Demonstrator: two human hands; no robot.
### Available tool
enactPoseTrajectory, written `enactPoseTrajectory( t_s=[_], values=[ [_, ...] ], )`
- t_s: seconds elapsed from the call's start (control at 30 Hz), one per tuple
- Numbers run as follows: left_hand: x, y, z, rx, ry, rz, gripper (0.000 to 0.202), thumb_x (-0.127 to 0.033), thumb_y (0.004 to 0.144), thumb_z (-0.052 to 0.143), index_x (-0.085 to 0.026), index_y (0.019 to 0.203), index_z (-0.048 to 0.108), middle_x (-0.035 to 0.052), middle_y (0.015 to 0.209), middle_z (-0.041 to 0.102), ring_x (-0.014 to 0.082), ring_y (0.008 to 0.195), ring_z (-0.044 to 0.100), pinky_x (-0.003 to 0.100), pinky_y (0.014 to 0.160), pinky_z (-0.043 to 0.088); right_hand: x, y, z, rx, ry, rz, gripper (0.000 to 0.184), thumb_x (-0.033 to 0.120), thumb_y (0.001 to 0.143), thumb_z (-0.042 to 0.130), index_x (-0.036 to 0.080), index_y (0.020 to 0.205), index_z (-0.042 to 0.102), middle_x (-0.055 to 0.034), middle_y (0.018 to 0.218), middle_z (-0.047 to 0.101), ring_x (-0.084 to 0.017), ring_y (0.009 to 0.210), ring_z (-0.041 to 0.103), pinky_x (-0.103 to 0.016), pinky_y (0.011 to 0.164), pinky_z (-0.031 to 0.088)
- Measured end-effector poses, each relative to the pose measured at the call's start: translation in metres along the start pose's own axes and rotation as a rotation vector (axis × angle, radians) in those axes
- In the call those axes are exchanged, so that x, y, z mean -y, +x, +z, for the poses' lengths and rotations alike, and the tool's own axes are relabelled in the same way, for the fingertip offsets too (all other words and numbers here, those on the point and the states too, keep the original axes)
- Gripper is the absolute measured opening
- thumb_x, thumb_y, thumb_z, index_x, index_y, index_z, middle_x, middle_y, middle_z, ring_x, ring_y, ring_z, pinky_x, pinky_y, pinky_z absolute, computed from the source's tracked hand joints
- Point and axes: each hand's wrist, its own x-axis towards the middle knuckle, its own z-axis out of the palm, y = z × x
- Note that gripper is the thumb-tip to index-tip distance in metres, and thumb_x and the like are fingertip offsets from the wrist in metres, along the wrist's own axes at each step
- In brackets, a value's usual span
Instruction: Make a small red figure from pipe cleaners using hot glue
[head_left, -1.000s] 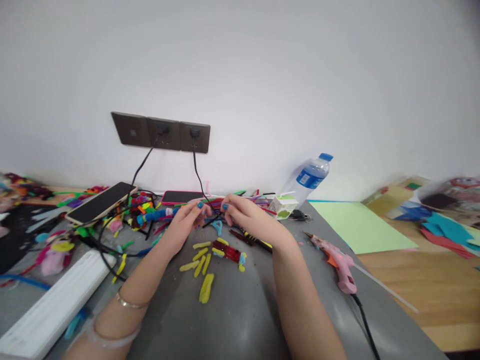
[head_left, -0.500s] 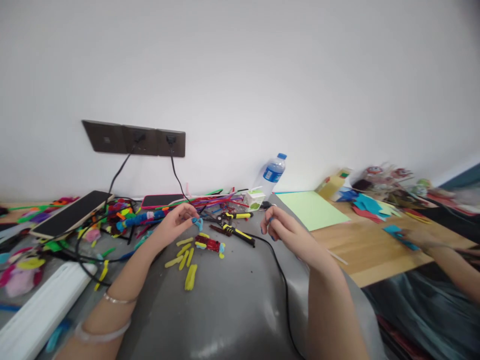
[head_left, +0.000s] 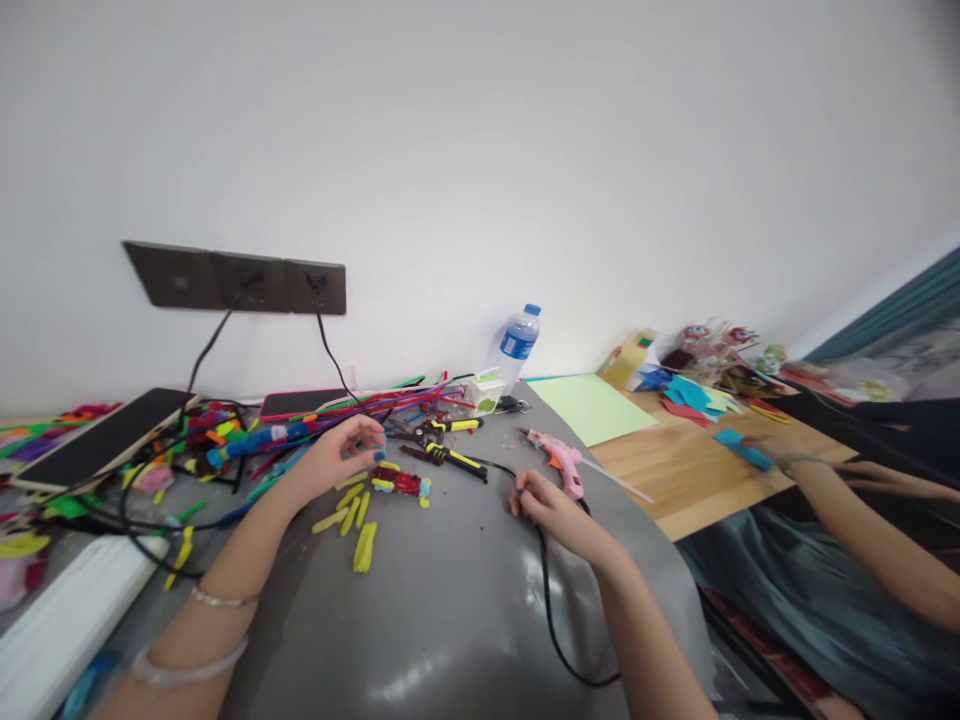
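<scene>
My left hand (head_left: 339, 462) is raised over the craft pieces, thumb and fingers closed on a small light-blue piece (head_left: 384, 441), mostly hidden by the fingertips. Just beyond it on the grey table lies a dark-red fuzzy figure (head_left: 403, 483) with yellow and light-blue ends. Several short yellow fuzzy strips (head_left: 363, 548) lie to its left and nearer me. My right hand (head_left: 553, 512) is curled, fingertips together; whether anything is in them is hidden. Beside it, a pink glue gun (head_left: 561, 458) lies on the table. Yellow-and-black pliers (head_left: 457, 458) rest between the hands.
A black cord (head_left: 551, 610) loops under my right wrist. Behind stand a drink carton (head_left: 484, 392) and a water bottle (head_left: 519, 345). Pipe cleaners, phones and a white bar (head_left: 82, 610) crowd the left. At right, another person's hand (head_left: 772, 450) holds blue paper near green sheets (head_left: 592, 408).
My right hand has moved down and towards me, leaving the pink glue gun visible on the table. My left hand stays over the craft pieces. The view has turned slightly right.
</scene>
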Motion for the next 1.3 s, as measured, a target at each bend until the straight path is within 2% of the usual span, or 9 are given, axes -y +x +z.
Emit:
enactPoseTrajectory(
  t_s=[0.17, 0.27, 0.37, 0.6, 0.77, 1.03, 1.17, 1.3],
  values=[
    [0.001, -0.001, 0.000, 0.054, 0.099, -0.029, 0.029, -0.035, 0.078, 0.068, -0.021, 0.104, 0.065, 0.0088, 0.102, 0.070, 0.0242, 0.097, 0.064, 0.032, 0.080, 0.050, -0.006, 0.010, 0.003, -0.018, -0.028, -0.033, 0.012, 0.032, 0.081, 0.048, 0.023, 0.086, 0.042, 0.0010, 0.073, 0.059, -0.014, 0.060, 0.047, -0.029, 0.059, 0.037],
    [-0.002, -0.002, 0.000, 0.074, 0.181, -0.004, 0.032, -0.037, 0.076, 0.071, -0.022, 0.103, 0.067, 0.0084, 0.103, 0.070, 0.0256, 0.100, 0.063, 0.033, 0.083, 0.050, -0.007, 0.018, 0.010, -0.116, -0.072, -0.062, 0.015, 0.029, 0.078, 0.051, 0.020, 0.091, 0.050, -0.0007, 0.075, 0.059, -0.016, 0.066, 0.053, -0.030, 0.063, 0.040],
    [-0.005, -0.003, 0.000, 0.118, 0.318, 0.012, 0.038, -0.040, 0.072, 0.073, -0.023, 0.106, 0.067, 0.0081, 0.111, 0.069, 0.0265, 0.104, 0.063, 0.034, 0.088, 0.049, -0.005, 0.024, 0.018, -0.207, -0.158, -0.059, 0.010, 0.025, 0.075, 0.054, 0.020, 0.084, 0.054, -0.0023, 0.075, 0.061, -0.017, 0.067, 0.055, -0.030, 0.064, 0.039],
    [-0.008, -0.005, 0.002, 0.204, 0.446, -0.089, 0.048, -0.046, 0.073, 0.072, -0.025, 0.115, 0.064, 0.0061, 0.123, 0.064, 0.0273, 0.112, 0.060, 0.037, 0.094, 0.047, 0.002, 0.030, 0.030, -0.316, -0.263, 0.050, 0.006, 0.024, 0.077, 0.057, 0.020, 0.076, 0.061, -0.0023, 0.074, 0.068, -0.018, 0.067, 0.060, -0.027, 0.062, 0.038],
    [-0.004, -0.006, 0.001, 0.237, 0.499, -0.076, 0.049, -0.044, 0.071, 0.074, -0.028, 0.117, 0.063, 0.0045, 0.123, 0.063, 0.0278, 0.116, 0.056, 0.039, 0.100, 0.044, 0.007, 0.032, 0.037, -0.377, -0.350, 0.126, 0.004, 0.025, 0.079, 0.061, 0.021, 0.078, 0.063, -0.0025, 0.078, 0.070, -0.017, 0.069, 0.062, -0.025, 0.059, 0.036],
    [0.007, -0.005, 0.002, 0.263, 0.566, -0.025, 0.054, -0.034, 0.068, 0.077, -0.028, 0.120, 0.064, 0.0063, 0.133, 0.058, 0.0296, 0.127, 0.049, 0.043, 0.108, 0.039, 0.007, 0.033, 0.037, -0.349, -0.388, 0.110, 0.009, 0.019, 0.079, 0.055, 0.020, 0.074, 0.063, -0.0033, 0.072, 0.069, -0.017, 0.065, 0.060, -0.025, 0.058, 0.036],
    [0.010, -0.004, 0.000, 0.270, 0.609, -0.006, 0.052, -0.034, 0.068, 0.077, -0.026, 0.119, 0.066, 0.0076, 0.134, 0.058, 0.0305, 0.125, 0.050, 0.044, 0.106, 0.040, 0.001, 0.033, 0.033, -0.311, -0.320, 0.018, 0.011, 0.021, 0.076, 0.053, 0.019, 0.070, 0.061, -0.0034, 0.067, 0.067, -0.017, 0.060, 0.058, -0.026, 0.057, 0.037],
    [0.012, -0.004, -0.002, 0.258, 0.619, 0.036, 0.039, -0.034, 0.070, 0.075, -0.026, 0.108, 0.069, 0.0070, 0.132, 0.059, 0.0299, 0.122, 0.052, 0.043, 0.103, 0.043, -0.006, 0.030, 0.026, -0.279, -0.167, -0.081, 0.013, 0.028, 0.075, 0.054, 0.018, 0.069, 0.060, -0.0033, 0.067, 0.066, -0.017, 0.060, 0.057, -0.027, 0.057, 0.039]
  ],
)
